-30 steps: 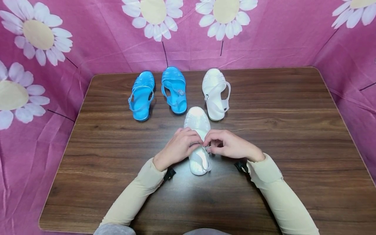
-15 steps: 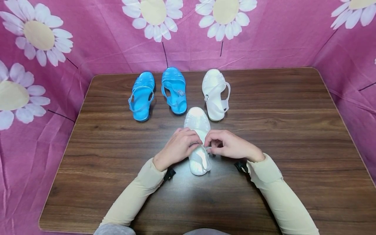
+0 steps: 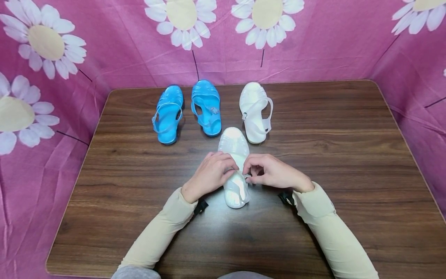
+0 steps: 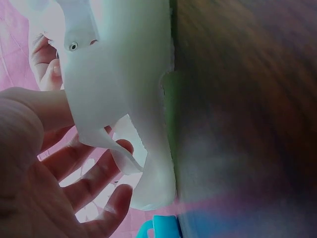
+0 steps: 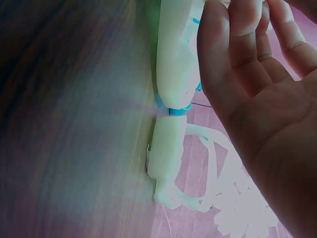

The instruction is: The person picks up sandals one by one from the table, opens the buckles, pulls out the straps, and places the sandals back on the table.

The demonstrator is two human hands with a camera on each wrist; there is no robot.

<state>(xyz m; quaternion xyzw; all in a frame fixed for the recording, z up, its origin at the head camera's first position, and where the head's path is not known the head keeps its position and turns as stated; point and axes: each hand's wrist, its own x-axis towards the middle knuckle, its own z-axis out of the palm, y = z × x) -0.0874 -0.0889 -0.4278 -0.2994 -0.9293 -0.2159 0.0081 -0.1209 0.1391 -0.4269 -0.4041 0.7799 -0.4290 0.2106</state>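
Observation:
A white sandal (image 3: 234,145) lies toe-away on the table before me, between both hands. My left hand (image 3: 210,176) pinches its ankle strap from the left with thumb and forefinger; in the left wrist view the other fingers (image 4: 94,183) reach past the sandal's side straps (image 4: 94,94). At the right side of the strap, my right hand (image 3: 275,172) pinches the small buckle (image 3: 246,177) between thumb and forefinger. In the right wrist view the right hand (image 5: 267,94) is seen from the palm side, its fingertips cut off by the frame's edge.
Behind, a second white sandal (image 3: 256,110) stands to the right of two blue sandals (image 3: 169,112), all toe-away near the back edge of the brown wooden table (image 3: 331,147). A pink cloth (image 3: 223,66) with daisies borders the table at the back and sides.
The left fingertips have drawn slightly left, away from the right ones, at the strap. The sandals stay where they were.

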